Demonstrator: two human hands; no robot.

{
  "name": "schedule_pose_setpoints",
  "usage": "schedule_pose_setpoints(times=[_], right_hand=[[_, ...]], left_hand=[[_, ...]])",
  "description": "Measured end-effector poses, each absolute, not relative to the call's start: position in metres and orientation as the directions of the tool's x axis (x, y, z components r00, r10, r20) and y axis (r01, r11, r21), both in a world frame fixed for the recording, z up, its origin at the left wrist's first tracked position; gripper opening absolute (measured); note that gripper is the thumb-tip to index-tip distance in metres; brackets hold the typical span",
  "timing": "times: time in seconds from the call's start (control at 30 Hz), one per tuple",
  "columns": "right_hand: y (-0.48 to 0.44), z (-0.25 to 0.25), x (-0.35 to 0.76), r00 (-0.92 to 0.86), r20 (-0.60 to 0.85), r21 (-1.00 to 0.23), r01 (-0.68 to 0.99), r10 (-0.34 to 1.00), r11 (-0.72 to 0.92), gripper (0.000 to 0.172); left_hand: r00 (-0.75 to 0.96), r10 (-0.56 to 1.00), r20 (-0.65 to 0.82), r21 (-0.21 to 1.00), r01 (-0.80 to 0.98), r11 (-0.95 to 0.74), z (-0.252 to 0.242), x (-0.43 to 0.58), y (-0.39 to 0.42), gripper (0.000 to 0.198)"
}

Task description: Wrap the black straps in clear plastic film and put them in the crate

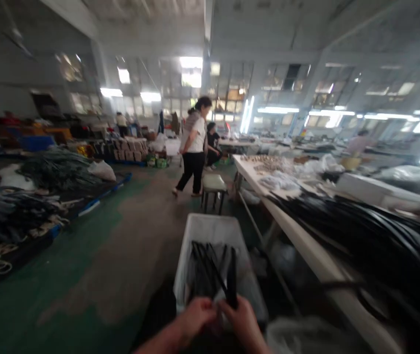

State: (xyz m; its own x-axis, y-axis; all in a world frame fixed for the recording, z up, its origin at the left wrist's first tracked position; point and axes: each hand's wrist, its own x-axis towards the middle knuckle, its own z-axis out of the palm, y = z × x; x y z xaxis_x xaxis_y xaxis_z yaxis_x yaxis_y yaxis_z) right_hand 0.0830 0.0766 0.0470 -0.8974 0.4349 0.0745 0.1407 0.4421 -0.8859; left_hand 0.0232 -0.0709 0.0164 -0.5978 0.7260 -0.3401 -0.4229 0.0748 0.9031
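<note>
My right hand [242,319] is closed around black straps [231,278] that rise from its fingers; they look like belts, but blur hides the detail. Close beside it, my left hand [196,317] is closed in a pinch near a small pale blurred patch between the hands. What the left fingers hold cannot be made out. Both hands are over the near end of a white plastic bin [214,221]. Several more dark straps [202,265] lie inside that bin.
To the right runs a long table [287,223] with a thick heap of black straps [364,231] and plastic bags [279,180]. A stool [214,184] stands beyond the bin. One person [194,142] walks past it. Dark piles [58,169] cover the floor at left.
</note>
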Motion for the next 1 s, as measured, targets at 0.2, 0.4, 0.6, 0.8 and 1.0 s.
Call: schedule_pose_setpoints(times=[0.2,0.4,0.6,0.8,1.0], right_hand=[[0.08,0.026,0.103,-0.878,-0.209,-0.872,0.367,0.431,0.324,0.015],[0.082,0.029,0.102,-0.919,-0.114,-0.829,0.297,0.378,0.473,0.018],[0.084,0.03,0.104,-0.93,-0.118,-0.773,0.306,0.348,0.556,0.017],[0.084,0.025,0.106,-0.939,-0.117,-0.88,0.249,0.323,0.404,0.028],[0.086,0.033,0.136,-0.936,-0.212,-0.944,0.27,0.281,0.189,0.044]], left_hand=[[-0.428,0.774,-0.466,0.82,-0.537,0.197,0.009,0.037,-0.074,0.035],[-0.581,0.727,-0.367,0.93,-0.253,0.268,0.005,0.022,-0.074,0.022],[-0.456,0.806,-0.378,0.926,-0.184,0.33,0.009,0.025,-0.078,0.018],[-0.399,0.72,-0.568,0.76,-0.589,0.273,0.022,-0.009,-0.081,0.011],[-0.904,0.06,-0.423,0.723,-0.376,-0.58,0.085,-0.155,-0.152,0.021]])
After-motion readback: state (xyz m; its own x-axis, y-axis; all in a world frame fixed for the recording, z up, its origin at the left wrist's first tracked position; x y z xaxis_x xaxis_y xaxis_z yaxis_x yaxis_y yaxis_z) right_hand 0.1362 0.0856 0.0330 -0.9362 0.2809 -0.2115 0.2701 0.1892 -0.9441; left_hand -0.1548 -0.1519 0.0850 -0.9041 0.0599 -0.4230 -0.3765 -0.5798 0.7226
